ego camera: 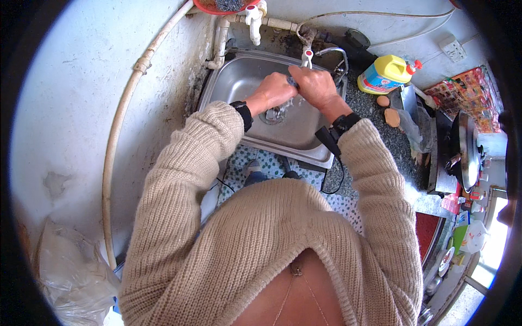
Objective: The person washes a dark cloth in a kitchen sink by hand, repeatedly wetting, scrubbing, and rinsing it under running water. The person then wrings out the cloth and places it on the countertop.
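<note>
Over the stainless steel sink (244, 85), both of my hands meet just below a white plastic tap (307, 57). My left hand (274, 87) is closed around one end of a small dark wad, perhaps a scouring pad (292, 82). Beside and partly above it, my right hand (316, 83) is closed on the same wad. Most of the wad is hidden by my fingers. Water splashes beneath my hands near the sink drain (274, 115). Black bands circle both wrists.
On the speckled counter at right stand a yellow jug (384, 75), an egg (383, 101), a tan piece (392, 117) and a plastic bag (411, 129). Farther right is a lidded pan (467, 150). A second tap (253, 24) and a red basin (222, 8) are above the sink.
</note>
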Available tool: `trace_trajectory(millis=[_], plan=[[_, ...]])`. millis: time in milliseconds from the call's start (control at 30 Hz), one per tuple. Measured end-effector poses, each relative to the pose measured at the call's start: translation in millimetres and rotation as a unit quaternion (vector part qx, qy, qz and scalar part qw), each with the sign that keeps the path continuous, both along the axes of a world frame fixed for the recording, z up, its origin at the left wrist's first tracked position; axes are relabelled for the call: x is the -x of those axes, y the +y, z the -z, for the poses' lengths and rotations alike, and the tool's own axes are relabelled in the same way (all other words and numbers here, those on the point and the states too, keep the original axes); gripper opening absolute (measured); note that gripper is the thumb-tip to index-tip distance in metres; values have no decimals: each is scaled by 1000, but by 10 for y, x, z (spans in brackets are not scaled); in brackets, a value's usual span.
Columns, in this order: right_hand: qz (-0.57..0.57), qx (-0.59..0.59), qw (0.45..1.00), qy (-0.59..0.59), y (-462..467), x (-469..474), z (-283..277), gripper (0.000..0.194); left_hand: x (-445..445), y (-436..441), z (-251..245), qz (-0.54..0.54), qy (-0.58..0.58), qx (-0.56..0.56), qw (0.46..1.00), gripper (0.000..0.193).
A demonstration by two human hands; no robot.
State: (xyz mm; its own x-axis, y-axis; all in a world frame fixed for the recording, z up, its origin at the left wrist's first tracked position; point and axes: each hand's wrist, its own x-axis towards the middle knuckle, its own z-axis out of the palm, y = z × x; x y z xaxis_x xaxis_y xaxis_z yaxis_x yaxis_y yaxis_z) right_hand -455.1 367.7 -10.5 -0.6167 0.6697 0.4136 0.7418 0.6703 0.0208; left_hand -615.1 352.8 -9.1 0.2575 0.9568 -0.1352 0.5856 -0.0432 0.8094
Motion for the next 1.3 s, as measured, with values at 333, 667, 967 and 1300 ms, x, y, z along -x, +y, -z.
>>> trace_trajectory(millis=[333, 667, 967, 1300], plan=[[-14, -1, 997, 75, 128, 76, 195, 17, 99, -90, 123, -76, -230, 241, 940, 25], [282, 300, 851, 327, 196, -157, 884, 44, 870, -93, 943, -84, 158, 153, 972, 58], [200, 217, 893, 339, 557, -431, 498, 27, 901, -161, 1117, -119, 56, 166, 977, 43], [206, 209, 869, 398, 520, -418, 576, 30, 972, -255, 1146, -109, -2, 148, 983, 42]])
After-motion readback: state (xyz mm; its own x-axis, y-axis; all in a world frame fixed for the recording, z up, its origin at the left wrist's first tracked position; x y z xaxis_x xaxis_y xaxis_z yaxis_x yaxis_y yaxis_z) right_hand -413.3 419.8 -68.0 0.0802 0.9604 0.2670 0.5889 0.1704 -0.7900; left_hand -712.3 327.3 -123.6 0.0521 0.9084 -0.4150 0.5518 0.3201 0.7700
